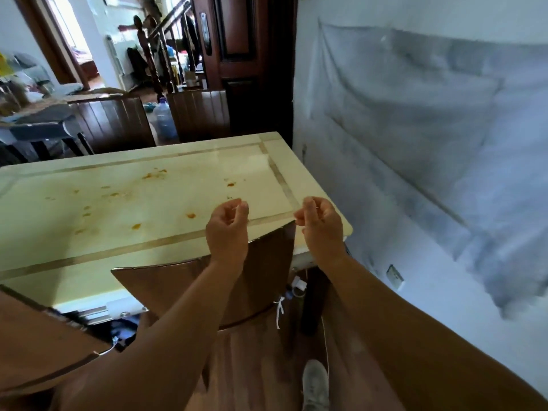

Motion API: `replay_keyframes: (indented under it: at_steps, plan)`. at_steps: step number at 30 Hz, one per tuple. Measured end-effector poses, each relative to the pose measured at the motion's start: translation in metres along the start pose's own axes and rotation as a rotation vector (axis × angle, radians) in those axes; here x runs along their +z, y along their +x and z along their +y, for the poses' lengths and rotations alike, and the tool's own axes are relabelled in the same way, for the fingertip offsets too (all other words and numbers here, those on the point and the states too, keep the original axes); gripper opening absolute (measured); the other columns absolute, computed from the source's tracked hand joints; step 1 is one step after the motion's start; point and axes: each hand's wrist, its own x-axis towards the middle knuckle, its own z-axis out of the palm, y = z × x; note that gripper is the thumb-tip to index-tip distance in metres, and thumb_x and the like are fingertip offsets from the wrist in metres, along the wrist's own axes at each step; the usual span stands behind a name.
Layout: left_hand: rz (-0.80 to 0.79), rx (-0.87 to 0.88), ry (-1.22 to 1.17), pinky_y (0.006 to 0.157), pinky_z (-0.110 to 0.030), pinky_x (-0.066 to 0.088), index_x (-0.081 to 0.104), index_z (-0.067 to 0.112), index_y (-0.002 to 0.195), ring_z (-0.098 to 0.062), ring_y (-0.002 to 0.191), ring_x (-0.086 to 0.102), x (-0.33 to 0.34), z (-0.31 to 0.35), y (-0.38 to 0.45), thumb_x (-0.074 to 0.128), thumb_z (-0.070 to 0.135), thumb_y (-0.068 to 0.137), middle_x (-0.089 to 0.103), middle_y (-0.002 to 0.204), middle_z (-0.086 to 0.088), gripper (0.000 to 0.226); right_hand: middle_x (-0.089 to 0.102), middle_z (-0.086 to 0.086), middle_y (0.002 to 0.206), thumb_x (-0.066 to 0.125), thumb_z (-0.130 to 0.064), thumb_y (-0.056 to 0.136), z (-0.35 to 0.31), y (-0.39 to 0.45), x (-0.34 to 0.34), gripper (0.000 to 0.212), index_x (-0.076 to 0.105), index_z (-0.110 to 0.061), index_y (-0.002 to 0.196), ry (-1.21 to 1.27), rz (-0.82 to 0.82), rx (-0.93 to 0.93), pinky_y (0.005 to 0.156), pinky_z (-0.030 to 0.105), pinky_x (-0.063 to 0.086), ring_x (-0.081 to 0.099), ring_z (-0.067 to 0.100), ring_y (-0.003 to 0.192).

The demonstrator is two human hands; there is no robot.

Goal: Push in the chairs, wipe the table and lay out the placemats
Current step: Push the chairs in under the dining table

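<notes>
The pale desk [142,203] is stained orange. My left hand [228,229] and right hand [321,229] hover loosely curled, each grip empty, above the chair [267,271] back, ready to push it in.

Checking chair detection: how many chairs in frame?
4. One chair back under the hands, one at lower left, two across the table: left, right. Others may be out of frame.
</notes>
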Motion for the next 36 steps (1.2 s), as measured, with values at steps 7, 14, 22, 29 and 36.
replay_keyframes:
  at_steps: [7,14,22,29,36]
  plan:
    - [-0.101,-0.008,-0.077,0.077,-0.030,0.054,0.063,0.014,0.101,-0.017,0.083,0.063,0.066,0.013,0.003,0.056,0.021,0.091,0.066,0.090,-0.002,0.014,0.064,-0.003,0.077,0.041,-0.033,0.099,0.004,0.048,-0.036,0.020,0.053,-0.026,0.085,0.043,0.011,0.022,0.074,0.032,0.050,0.061,0.012,0.074]
    - [-0.059,-0.026,-0.098,0.076,-0.034,0.053,0.060,0.019,0.080,-0.017,0.077,0.061,0.178,0.001,0.028,0.055,0.022,0.091,0.064,0.082,-0.002,0.012,0.064,-0.002,0.073,0.044,-0.033,0.098,0.039,0.135,-0.085,0.025,0.057,-0.018,0.083,0.094,0.022,0.057,0.072,0.032,0.050,0.060,0.011,0.069]
    - [0.041,-0.082,-0.113,0.069,-0.026,0.053,0.063,0.017,0.082,-0.013,0.075,0.061,0.336,-0.013,0.055,0.052,0.027,0.093,0.066,0.081,-0.003,0.019,0.066,0.001,0.081,0.037,-0.033,0.101,0.074,0.269,-0.164,0.026,0.056,-0.016,0.096,0.051,-0.083,0.109,0.084,0.034,0.052,0.064,0.017,0.084]
    - [0.126,-0.124,-0.123,0.072,-0.025,0.053,0.064,0.015,0.087,-0.013,0.077,0.062,0.394,-0.020,0.099,0.053,0.028,0.093,0.066,0.082,-0.002,0.018,0.067,0.000,0.080,0.036,-0.037,0.100,0.092,0.347,-0.166,0.025,0.053,-0.029,0.083,0.031,-0.138,0.126,0.084,0.035,0.055,0.065,0.015,0.082]
    - [0.201,-0.135,-0.155,0.077,-0.032,0.053,0.064,0.009,0.091,-0.015,0.077,0.061,0.428,-0.039,0.175,0.053,0.028,0.092,0.066,0.082,-0.003,0.021,0.068,0.001,0.083,0.033,-0.038,0.101,0.113,0.428,-0.124,0.029,0.058,-0.024,0.096,0.030,-0.206,0.131,0.080,0.033,0.054,0.065,0.016,0.082]
